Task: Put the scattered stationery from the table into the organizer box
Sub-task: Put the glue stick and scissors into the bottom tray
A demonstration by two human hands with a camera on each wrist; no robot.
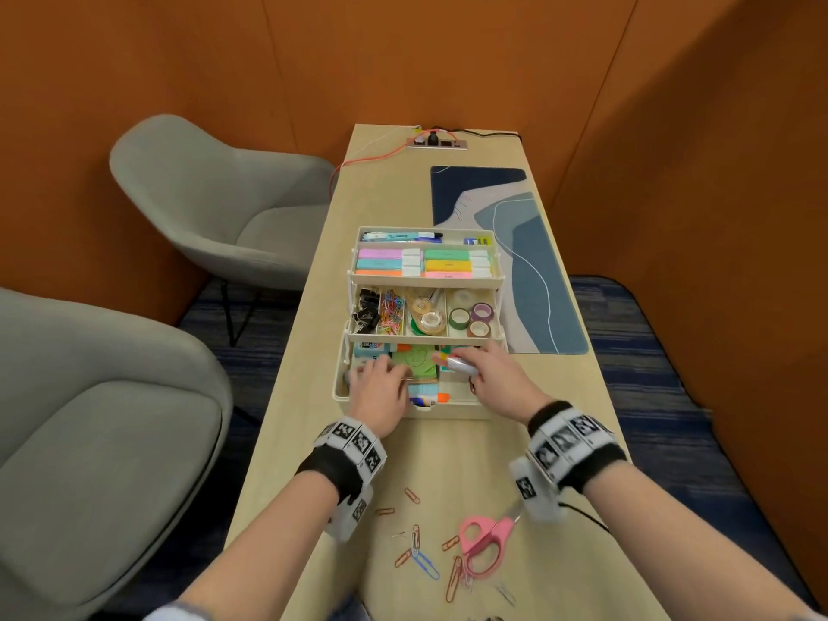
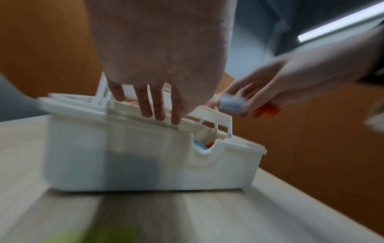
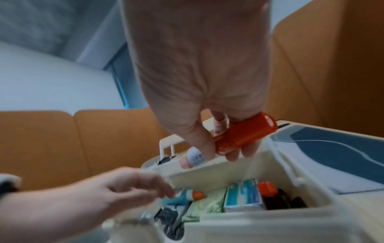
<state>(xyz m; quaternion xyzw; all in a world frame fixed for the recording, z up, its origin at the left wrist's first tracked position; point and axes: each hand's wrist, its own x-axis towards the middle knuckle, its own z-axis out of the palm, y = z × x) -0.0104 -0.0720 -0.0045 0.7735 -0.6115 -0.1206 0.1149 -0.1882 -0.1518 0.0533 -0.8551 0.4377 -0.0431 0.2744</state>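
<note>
Nearest us, pink scissors (image 1: 481,545) and paper clips (image 1: 414,537) lie scattered on the surface (image 1: 452,454). Our right hand (image 1: 493,374) grips a glue stick (image 3: 244,134) over the box (image 1: 448,410); left hand (image 1: 378,389) fingers (image 2: 158,105) reach inside, loosely spread.

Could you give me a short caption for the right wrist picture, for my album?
Right hand holds an orange-capped glue stick above the organizer box.

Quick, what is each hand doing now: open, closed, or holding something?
Left hand: open, fingers straight, reaching into the organizer box.
Right hand: closed around a glue stick with an orange cap.
</note>
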